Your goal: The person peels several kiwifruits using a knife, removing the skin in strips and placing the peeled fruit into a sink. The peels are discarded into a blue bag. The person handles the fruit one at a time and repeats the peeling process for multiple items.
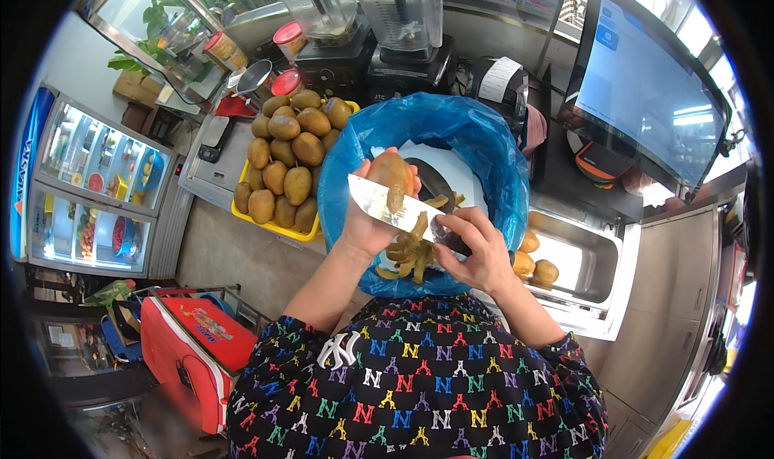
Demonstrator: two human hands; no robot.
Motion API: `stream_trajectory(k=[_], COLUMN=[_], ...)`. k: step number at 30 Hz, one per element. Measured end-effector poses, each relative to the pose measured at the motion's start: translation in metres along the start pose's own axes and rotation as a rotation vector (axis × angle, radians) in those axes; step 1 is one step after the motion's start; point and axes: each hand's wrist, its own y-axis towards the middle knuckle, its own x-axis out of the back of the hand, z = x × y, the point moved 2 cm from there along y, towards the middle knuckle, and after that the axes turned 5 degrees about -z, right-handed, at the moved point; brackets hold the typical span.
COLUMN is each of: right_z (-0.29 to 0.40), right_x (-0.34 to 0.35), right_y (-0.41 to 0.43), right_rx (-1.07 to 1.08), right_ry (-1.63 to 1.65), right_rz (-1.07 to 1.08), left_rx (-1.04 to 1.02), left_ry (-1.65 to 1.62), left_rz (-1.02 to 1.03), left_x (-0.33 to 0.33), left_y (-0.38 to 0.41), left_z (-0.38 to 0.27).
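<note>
My left hand (367, 226) holds a partly peeled brown fruit (387, 172), which looks like a sapodilla, over a bin lined with a blue plastic bag (344, 199). In my right hand (481, 250) is a broad-bladed kitchen knife (378, 202), its blade lying across the near side of the fruit. A strip of skin rests on the blade by the fruit. Below the knife, brownish peelings (405, 262) lie in a heap inside the bag. White material (468, 178) shows deeper in the bag, partly hidden by my hands.
Left of the bin, a yellow crate (290, 232) is piled with unpeeled brown fruits (297, 186). Several peeled fruits (546, 271) sit in the steel sink (583, 265) at right. Two blenders (402, 21) stand behind, with a touchscreen monitor (647, 96) at upper right.
</note>
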Motion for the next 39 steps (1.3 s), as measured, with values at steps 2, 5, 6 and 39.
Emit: stream_trajectory(k=[2, 5, 6, 39], right_z=[0.000, 0.002, 0.002, -0.001], right_x=[0.003, 0.003, 0.003, -0.002], right_y=[-0.001, 0.001, 0.003, -0.019], right_rx=[-0.003, 0.003, 0.008, -0.026], right_ry=[0.013, 0.022, 0.023, -0.062], right_rz=[0.002, 0.001, -0.002, 0.044], left_rx=[0.034, 0.072, 0.072, -0.161], left_ry=[-0.029, 0.049, 0.055, 0.326], left_rz=[0.046, 0.113, 0.106, -0.161], left_x=[0.004, 0.010, 0.012, 0.011], left_y=[0.000, -0.002, -0.003, -0.011], left_z=[-0.001, 0.004, 0.006, -0.008])
